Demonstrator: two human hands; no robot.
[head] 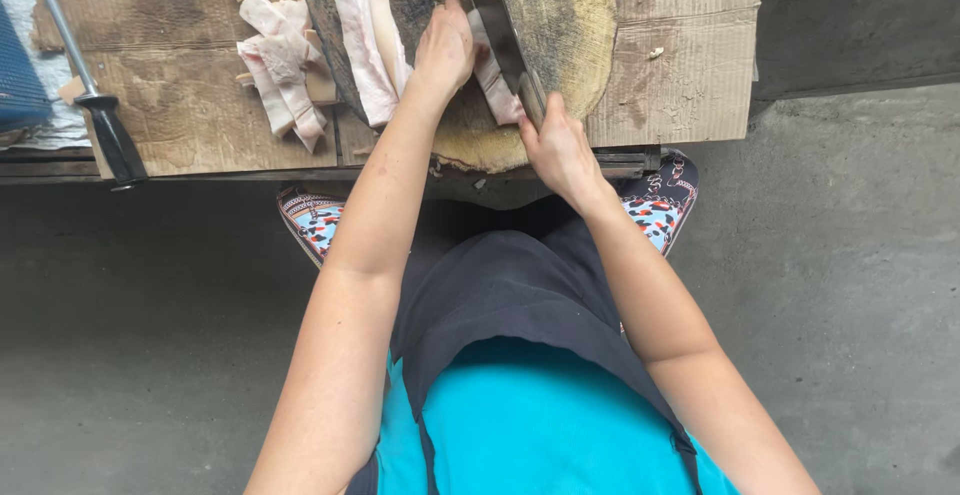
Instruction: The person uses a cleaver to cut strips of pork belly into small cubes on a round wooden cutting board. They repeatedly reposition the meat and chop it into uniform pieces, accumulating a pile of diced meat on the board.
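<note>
two hands on the round chopping block (570,15): left hand (443,50) fingers pressed together on a meat strip (493,80), right hand (560,150) fingers curled round the cleaver (497,5) handle.

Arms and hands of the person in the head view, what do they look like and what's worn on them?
Both arms are bare from above the elbow down: no sleeves, gloves, watch or bracelets show. The left hand and right hand are bare, and no rings can be made out. At the body, a turquoise short-sleeved top shows under a dark navy apron.
</note>
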